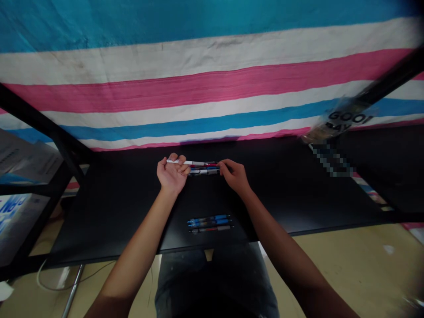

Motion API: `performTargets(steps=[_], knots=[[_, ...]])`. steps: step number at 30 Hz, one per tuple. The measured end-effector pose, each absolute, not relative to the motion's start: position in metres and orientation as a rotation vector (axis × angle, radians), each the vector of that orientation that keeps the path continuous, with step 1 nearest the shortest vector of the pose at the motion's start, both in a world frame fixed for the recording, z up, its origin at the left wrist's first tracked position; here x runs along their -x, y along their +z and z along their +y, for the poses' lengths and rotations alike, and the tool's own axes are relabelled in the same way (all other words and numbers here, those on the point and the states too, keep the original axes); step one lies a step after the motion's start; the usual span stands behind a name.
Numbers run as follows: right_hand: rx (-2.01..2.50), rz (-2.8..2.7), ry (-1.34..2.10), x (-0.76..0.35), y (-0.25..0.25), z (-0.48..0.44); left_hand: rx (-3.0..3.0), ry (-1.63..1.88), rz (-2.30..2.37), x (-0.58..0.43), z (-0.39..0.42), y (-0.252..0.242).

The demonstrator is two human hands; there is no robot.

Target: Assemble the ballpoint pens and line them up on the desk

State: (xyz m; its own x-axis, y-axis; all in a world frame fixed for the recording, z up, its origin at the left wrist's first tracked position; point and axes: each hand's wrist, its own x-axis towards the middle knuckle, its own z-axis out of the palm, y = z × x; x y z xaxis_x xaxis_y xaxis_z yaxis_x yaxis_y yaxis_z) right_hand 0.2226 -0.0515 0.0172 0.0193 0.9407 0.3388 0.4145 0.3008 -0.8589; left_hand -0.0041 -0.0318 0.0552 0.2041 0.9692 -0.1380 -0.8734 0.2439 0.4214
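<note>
Palm up above the black table, my left hand (172, 174) has its fingers curled around a white pen (187, 162). My right hand (234, 174) is closed, thumb and fingers pinched at the right-hand tips of the pens; which pen they grip is hard to tell. Between the hands, just below the white pen, lie a red pen (212, 166) and a white-and-grey pen (202, 172), with blue showing among them. Closer to my body, several more pens lie side by side, among them a blue pen (215, 217) and a dark pen with a red stripe (212, 229).
A black table (119, 212) spans the view, backed by a striped sheet (198, 92). Toward the right rear stand a clear printed bag or cup (344, 119) and a pixelated object (333, 160). Boxes (23, 225) sit on the left rack beyond a black frame post (68, 150).
</note>
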Motion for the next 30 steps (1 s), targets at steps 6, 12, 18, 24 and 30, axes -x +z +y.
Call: performTargets(steps=[6,12,18,24,30], knots=[[1.044,-1.482,0.966,-0.212,0.015,-0.053,-0.469,1.255,0.439,-0.004,-0.035,0.055],[1.099,-1.514,0.982,-0.211,0.015,-0.059,-0.926,1.121,0.712,-0.007,-0.03,0.05],[1.234,-1.438,0.915,-0.225,0.02,-0.054,-1.586,0.943,1.13,0.018,-0.016,0.044],[1.241,-1.62,0.882,-0.229,0.014,-0.05,-1.742,0.786,1.145,0.032,-0.014,0.049],[1.309,-1.703,0.868,-0.234,0.014,-0.05,-1.686,0.547,1.144,0.047,-0.012,0.051]])
